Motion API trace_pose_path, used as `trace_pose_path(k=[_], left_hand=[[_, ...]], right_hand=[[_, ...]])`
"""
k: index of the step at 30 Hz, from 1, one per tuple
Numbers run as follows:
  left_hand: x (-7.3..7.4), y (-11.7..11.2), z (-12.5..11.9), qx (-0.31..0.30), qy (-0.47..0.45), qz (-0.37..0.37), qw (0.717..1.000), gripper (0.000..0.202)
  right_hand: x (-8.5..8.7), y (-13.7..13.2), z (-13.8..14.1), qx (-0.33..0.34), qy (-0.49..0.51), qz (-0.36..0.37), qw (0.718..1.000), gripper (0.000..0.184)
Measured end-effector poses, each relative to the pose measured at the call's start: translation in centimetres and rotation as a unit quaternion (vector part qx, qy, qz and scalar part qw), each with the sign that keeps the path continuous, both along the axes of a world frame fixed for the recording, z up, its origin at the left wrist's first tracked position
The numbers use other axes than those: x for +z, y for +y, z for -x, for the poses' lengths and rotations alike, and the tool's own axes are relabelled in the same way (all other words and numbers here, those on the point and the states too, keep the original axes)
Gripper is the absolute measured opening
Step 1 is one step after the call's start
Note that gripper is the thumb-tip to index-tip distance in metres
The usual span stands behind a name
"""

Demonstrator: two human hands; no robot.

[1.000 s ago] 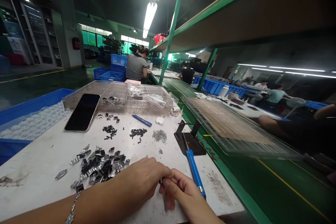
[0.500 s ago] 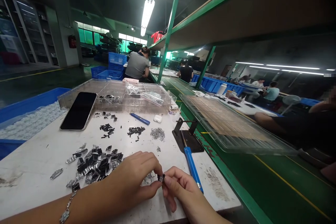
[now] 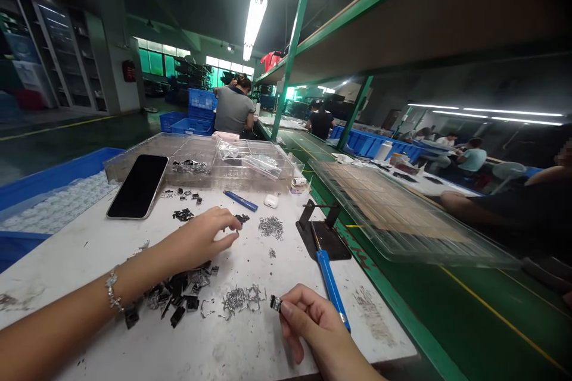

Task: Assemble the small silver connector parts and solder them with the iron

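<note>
My right hand (image 3: 313,324) pinches a small black-and-silver part (image 3: 276,303) between thumb and fingertips, low over the white table (image 3: 241,351). My left hand (image 3: 203,237) reaches over the table, thumb and index finger apart, with its fingertips at a pile of small black pieces (image 3: 242,219). It partly hides that pile. Beneath the left wrist lies a heap of black and silver parts (image 3: 179,292). Bent metal wire pieces (image 3: 241,299) are spread between the heap and my right hand. Tiny metal pieces (image 3: 270,227) form another pile to the right of my left fingertips.
A blue-handled soldering iron (image 3: 330,286) rests on a black stand (image 3: 328,241) at the right. Farther back are a phone (image 3: 138,186), a blue pen-like tool (image 3: 240,200), a white case (image 3: 270,200) and a clear divided tray (image 3: 134,152). People sit at other tables.
My left hand has left the part between both hands and moved up and left to the black pieces. My right hand still holds the part, with the wire pieces now uncovered.
</note>
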State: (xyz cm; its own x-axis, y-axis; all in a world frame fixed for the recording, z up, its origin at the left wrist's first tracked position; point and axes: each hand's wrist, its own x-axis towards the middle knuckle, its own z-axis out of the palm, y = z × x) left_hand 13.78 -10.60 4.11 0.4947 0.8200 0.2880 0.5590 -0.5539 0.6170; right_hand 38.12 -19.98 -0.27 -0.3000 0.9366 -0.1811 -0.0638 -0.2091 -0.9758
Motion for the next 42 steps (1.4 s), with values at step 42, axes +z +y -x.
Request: trace_pose_path(k=[42], left_hand=[[-3.3, 2.0, -4.3, -0.043, 0.208, -0.148, 0.966, 0.037]], right_hand=[[0.0, 0.7, 0.4, 0.029, -0.011, 0.006, 0.999, 0.044]])
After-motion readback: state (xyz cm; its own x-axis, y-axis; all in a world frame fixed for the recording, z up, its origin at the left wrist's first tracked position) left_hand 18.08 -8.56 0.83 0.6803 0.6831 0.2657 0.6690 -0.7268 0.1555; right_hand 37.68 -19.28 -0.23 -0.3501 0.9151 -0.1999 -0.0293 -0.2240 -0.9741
